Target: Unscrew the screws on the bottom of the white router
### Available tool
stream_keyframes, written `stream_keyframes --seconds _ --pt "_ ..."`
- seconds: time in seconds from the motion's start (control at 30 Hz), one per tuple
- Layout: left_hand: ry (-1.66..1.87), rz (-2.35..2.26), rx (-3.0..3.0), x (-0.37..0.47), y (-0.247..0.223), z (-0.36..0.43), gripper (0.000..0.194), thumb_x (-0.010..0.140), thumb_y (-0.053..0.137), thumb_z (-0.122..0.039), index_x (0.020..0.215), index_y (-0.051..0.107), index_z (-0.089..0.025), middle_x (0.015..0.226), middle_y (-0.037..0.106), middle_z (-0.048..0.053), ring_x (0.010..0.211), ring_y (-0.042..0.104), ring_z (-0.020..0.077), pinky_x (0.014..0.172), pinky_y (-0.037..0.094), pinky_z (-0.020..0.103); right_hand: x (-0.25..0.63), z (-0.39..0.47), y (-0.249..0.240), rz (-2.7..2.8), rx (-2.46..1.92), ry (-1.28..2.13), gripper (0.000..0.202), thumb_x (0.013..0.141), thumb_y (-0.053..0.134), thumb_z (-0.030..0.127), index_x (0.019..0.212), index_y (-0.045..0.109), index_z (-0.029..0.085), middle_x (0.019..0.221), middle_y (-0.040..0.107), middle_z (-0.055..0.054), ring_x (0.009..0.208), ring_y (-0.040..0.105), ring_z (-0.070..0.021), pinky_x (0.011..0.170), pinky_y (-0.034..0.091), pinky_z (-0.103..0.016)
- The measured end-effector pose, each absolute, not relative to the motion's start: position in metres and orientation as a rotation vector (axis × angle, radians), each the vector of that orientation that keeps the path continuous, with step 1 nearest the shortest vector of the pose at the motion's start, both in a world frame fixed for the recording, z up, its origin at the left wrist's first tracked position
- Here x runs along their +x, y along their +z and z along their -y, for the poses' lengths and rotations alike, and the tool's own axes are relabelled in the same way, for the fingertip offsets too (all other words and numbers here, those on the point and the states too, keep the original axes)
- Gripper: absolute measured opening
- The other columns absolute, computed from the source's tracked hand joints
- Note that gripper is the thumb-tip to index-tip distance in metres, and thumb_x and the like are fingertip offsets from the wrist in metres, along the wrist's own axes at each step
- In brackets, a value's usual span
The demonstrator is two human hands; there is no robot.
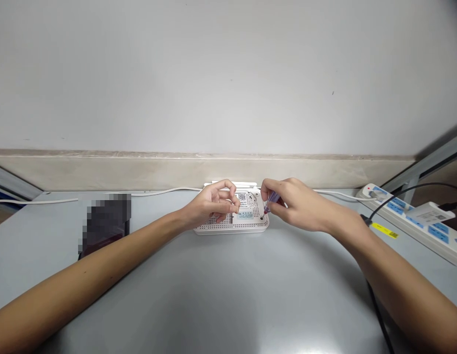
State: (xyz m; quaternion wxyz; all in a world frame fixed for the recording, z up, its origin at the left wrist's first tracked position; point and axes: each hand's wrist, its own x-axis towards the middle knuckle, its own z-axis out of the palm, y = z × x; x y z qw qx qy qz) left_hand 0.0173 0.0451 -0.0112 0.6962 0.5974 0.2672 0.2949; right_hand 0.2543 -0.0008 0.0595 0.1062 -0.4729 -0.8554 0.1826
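A white router (246, 227) lies with its vented, labelled underside up, close to the wall. My right hand (296, 204) grips a small screwdriver (272, 199) with a translucent purplish handle. The screwdriver leans over the router's near right corner, its tip at a dark screw hole (261, 218). Over the left half of the router is my left hand (215, 201), its fingers curled and the thumb and fingertips drawn together. Whether something small sits between those fingertips cannot be made out.
A white power strip (409, 221) with blue sockets and a plugged-in adapter (431, 215) lies at the right. A black cable (378, 314) runs under my right forearm. At the left is a dark, partly pixelated flat object (108, 223). White cables (169, 190) run along the wall.
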Motion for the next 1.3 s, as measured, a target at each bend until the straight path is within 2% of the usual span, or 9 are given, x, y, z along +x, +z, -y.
stream_keyframes --seconds 0.27,0.5,0.73,0.83,0.97,1.17,1.3 --pt "0.644 -0.566 1.377 0.0162 -0.0123 -0.0462 0.031 0.077 0.071 -0.019 0.091 0.044 -0.021 0.081 0.062 0.001 0.057 0.05 0.0075 0.041 0.035 0.016 0.2546 0.001 0.0596 2.552 -1.385 0.463 0.006 0.081 0.046 0.015 0.082 0.049 0.02 0.061 0.055 0.003 0.053 0.043 -0.0112 0.057 0.026 -0.025" --pt "0.643 -0.554 1.389 0.0166 -0.0119 -0.0464 0.031 0.077 0.07 -0.016 0.091 0.042 -0.021 0.078 0.061 -0.001 0.053 0.047 0.0066 0.04 0.034 0.016 0.2528 0.0023 0.0606 2.569 -1.428 0.384 0.01 0.086 0.044 0.018 0.079 0.05 0.02 0.056 0.051 0.003 0.05 0.039 -0.0107 0.055 0.023 -0.025" --pt "0.644 -0.56 1.403 0.0164 -0.0122 -0.0466 0.031 0.077 0.068 -0.015 0.091 0.04 -0.021 0.077 0.061 -0.001 0.054 0.045 0.0071 0.04 0.033 0.016 0.2494 0.0031 0.0601 2.533 -1.457 0.307 0.024 0.092 0.041 0.027 0.077 0.057 0.019 0.059 0.058 0.0 0.051 0.045 -0.0121 0.057 0.029 -0.026" --pt "0.648 -0.558 1.396 0.0164 -0.0123 -0.0465 0.031 0.077 0.067 -0.015 0.091 0.04 -0.021 0.077 0.061 0.0 0.055 0.046 0.0074 0.041 0.034 0.016 0.2497 0.0054 0.0619 2.52 -1.376 0.428 0.014 0.087 0.049 0.022 0.089 0.063 0.019 0.069 0.065 -0.002 0.058 0.054 -0.0138 0.06 0.035 -0.026" --pt "0.643 -0.56 1.388 0.0162 -0.0127 -0.0469 0.031 0.078 0.067 -0.015 0.091 0.04 -0.021 0.079 0.062 0.0 0.055 0.046 0.0071 0.041 0.034 0.016 0.2494 0.0076 0.0627 2.485 -1.294 0.631 0.021 0.087 0.05 0.018 0.102 0.064 0.021 0.078 0.07 -0.003 0.065 0.061 -0.0153 0.062 0.041 -0.026" --pt "0.651 -0.548 1.388 0.0163 -0.0135 -0.0474 0.029 0.078 0.066 -0.014 0.091 0.041 -0.021 0.076 0.06 0.0 0.057 0.046 0.0078 0.041 0.035 0.016 0.2494 0.0043 0.0591 2.455 -1.391 0.612 0.021 0.091 0.053 0.028 0.109 0.062 0.021 0.075 0.071 -0.002 0.062 0.062 -0.0151 0.061 0.041 -0.025" --pt "0.656 -0.548 1.386 0.0164 -0.0143 -0.0477 0.029 0.077 0.066 -0.015 0.09 0.041 -0.021 0.075 0.059 -0.001 0.056 0.045 0.0075 0.04 0.035 0.016 0.25 0.003 0.059 2.458 -1.49 0.507 0.024 0.092 0.052 0.036 0.105 0.063 0.019 0.069 0.069 -0.003 0.06 0.062 -0.0163 0.061 0.041 -0.026"
